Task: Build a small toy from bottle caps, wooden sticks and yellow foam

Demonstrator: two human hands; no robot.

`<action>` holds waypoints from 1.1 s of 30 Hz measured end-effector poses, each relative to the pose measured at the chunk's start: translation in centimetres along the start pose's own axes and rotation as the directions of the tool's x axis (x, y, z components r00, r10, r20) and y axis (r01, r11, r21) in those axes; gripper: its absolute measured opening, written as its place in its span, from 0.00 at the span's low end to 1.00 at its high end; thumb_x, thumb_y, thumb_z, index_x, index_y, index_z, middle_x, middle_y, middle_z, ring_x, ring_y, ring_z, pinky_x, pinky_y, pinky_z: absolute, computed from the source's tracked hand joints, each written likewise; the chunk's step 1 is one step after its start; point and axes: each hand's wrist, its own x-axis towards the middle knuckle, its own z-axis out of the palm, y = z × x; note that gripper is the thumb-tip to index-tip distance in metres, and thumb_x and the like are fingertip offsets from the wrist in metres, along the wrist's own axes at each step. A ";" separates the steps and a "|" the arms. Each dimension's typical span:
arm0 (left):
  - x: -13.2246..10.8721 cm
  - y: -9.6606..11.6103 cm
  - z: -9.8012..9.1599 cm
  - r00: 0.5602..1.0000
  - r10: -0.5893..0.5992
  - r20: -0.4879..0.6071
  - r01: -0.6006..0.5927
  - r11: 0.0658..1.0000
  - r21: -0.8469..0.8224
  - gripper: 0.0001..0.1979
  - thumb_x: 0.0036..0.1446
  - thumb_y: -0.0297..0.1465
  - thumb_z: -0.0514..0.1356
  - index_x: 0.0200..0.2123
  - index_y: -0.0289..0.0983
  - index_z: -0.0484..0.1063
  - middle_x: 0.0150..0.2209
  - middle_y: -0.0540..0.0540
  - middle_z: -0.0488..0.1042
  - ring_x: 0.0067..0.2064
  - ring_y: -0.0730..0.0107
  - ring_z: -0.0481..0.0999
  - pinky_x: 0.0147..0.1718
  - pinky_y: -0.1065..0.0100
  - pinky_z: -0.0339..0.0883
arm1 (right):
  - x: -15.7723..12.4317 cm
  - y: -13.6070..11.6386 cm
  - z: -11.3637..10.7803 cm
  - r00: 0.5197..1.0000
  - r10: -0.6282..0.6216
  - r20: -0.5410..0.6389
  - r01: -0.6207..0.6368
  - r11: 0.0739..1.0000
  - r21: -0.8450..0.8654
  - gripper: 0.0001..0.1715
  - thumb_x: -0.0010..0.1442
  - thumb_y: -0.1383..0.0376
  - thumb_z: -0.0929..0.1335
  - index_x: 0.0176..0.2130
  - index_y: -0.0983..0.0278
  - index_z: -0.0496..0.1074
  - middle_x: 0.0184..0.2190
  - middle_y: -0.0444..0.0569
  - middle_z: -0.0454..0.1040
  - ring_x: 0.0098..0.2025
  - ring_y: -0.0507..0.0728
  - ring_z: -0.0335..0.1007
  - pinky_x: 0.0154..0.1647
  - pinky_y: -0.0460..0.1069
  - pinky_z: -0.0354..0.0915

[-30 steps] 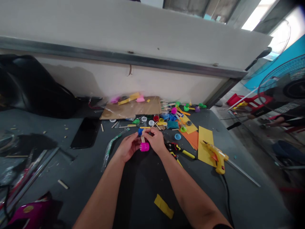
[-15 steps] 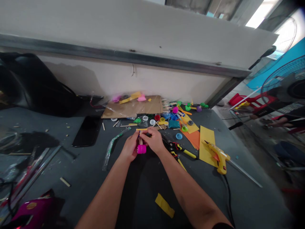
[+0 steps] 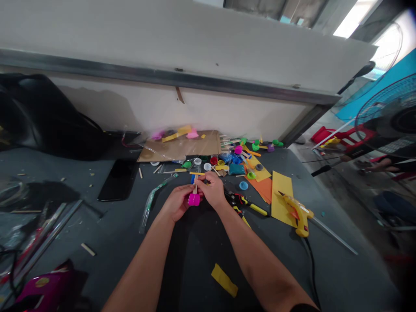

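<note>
My left hand [image 3: 177, 202] and my right hand [image 3: 212, 190] meet over the dark table [image 3: 195, 251], both closed on one small piece. It is a magenta bottle cap [image 3: 194, 199] with thin wooden sticks [image 3: 195, 188] rising from it. A blue cap [image 3: 192, 178] shows just behind the sticks. My left fingers curl under the magenta cap, while my right fingers pinch the sticks from the right.
Loose coloured caps and sticks [image 3: 227, 162] lie past my hands beside a cardboard sheet [image 3: 182, 147]. Right of them are yellow and orange paper [image 3: 279, 193], a yellow glue gun [image 3: 297, 212] with its cord, and pliers [image 3: 243, 201]. A black phone [image 3: 117, 180] lies left.
The magenta cap with its sticks has turned a little in my hands and stayed in the same spot. My hands shifted only slightly.
</note>
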 end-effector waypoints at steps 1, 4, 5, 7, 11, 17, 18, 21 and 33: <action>0.0 0.0 0.0 1.000 0.010 0.002 -0.010 1.000 0.004 0.05 0.49 0.26 0.62 0.30 0.30 0.76 0.27 0.42 0.78 0.26 0.69 0.77 0.32 0.69 0.72 | 0.0 0.0 0.0 1.000 -0.016 0.001 0.016 1.000 -0.010 0.06 0.50 0.64 0.70 0.23 0.62 0.71 0.26 0.44 0.70 0.34 0.54 0.67 0.39 0.49 0.63; 0.0 -0.2 0.0 1.000 0.025 0.002 -0.025 1.000 0.009 0.07 0.46 0.28 0.65 0.30 0.30 0.76 0.26 0.43 0.78 0.25 0.71 0.76 0.31 0.70 0.71 | -0.1 -0.1 0.0 0.999 -0.034 0.008 0.034 0.999 -0.028 0.06 0.50 0.65 0.70 0.23 0.62 0.70 0.26 0.44 0.70 0.34 0.54 0.67 0.39 0.49 0.63; 0.0 -0.2 0.0 1.000 0.029 0.001 -0.029 1.000 0.009 0.07 0.45 0.28 0.65 0.29 0.30 0.76 0.26 0.44 0.78 0.25 0.71 0.76 0.31 0.70 0.71 | -0.1 -0.1 0.0 0.999 -0.034 0.010 0.034 0.999 -0.032 0.06 0.50 0.65 0.70 0.24 0.62 0.71 0.26 0.44 0.70 0.34 0.54 0.67 0.39 0.49 0.63; -0.1 -0.2 0.1 0.999 0.041 0.002 -0.041 0.999 0.011 0.06 0.45 0.28 0.65 0.29 0.31 0.76 0.26 0.44 0.78 0.25 0.71 0.76 0.31 0.71 0.71 | -0.2 -0.2 0.0 0.999 -0.039 0.011 0.040 0.999 -0.036 0.06 0.51 0.65 0.70 0.24 0.62 0.71 0.26 0.44 0.71 0.34 0.54 0.67 0.40 0.50 0.63; -0.2 -0.1 0.2 0.998 0.055 0.008 -0.055 0.998 0.036 0.05 0.46 0.28 0.65 0.29 0.32 0.76 0.26 0.44 0.78 0.26 0.70 0.76 0.30 0.69 0.70 | -0.3 -0.1 0.1 0.999 -0.032 0.005 0.032 0.999 -0.031 0.05 0.51 0.64 0.70 0.25 0.61 0.72 0.27 0.44 0.71 0.35 0.54 0.67 0.40 0.49 0.63; 0.1 0.7 -0.9 0.996 0.046 -0.072 -0.030 0.975 0.219 0.11 0.46 0.36 0.65 0.28 0.32 0.75 0.25 0.44 0.76 0.24 0.70 0.74 0.25 0.70 0.68 | -0.3 0.1 -0.1 1.000 -0.001 -0.002 0.001 1.000 -0.030 0.06 0.51 0.63 0.71 0.24 0.61 0.73 0.27 0.44 0.73 0.34 0.54 0.68 0.40 0.50 0.63; 0.2 0.9 -1.2 0.990 0.083 -0.112 -0.048 0.958 0.282 0.12 0.46 0.37 0.65 0.27 0.33 0.75 0.23 0.45 0.76 0.24 0.70 0.73 0.25 0.69 0.69 | -0.2 0.2 -0.1 1.000 -0.018 0.007 0.018 0.999 -0.041 0.06 0.51 0.63 0.71 0.24 0.61 0.73 0.27 0.44 0.73 0.34 0.54 0.68 0.40 0.50 0.63; 0.5 1.4 -2.2 0.914 0.371 -0.164 -0.270 0.858 0.438 0.11 0.46 0.36 0.65 0.31 0.36 0.76 0.28 0.46 0.77 0.30 0.68 0.75 0.32 0.67 0.70 | -0.2 0.3 0.0 0.996 -0.064 0.058 0.070 0.993 -0.098 0.03 0.51 0.65 0.72 0.26 0.61 0.75 0.27 0.44 0.73 0.34 0.54 0.69 0.41 0.50 0.62; 0.4 1.0 -2.5 0.814 0.579 0.039 -0.436 0.565 0.701 0.13 0.46 0.29 0.64 0.39 0.40 0.76 0.40 0.46 0.77 0.41 0.64 0.74 0.43 0.65 0.67 | -0.6 0.7 -0.2 0.971 -0.054 0.235 0.142 0.915 -0.377 0.05 0.54 0.69 0.69 0.31 0.60 0.76 0.33 0.46 0.77 0.37 0.56 0.70 0.43 0.51 0.61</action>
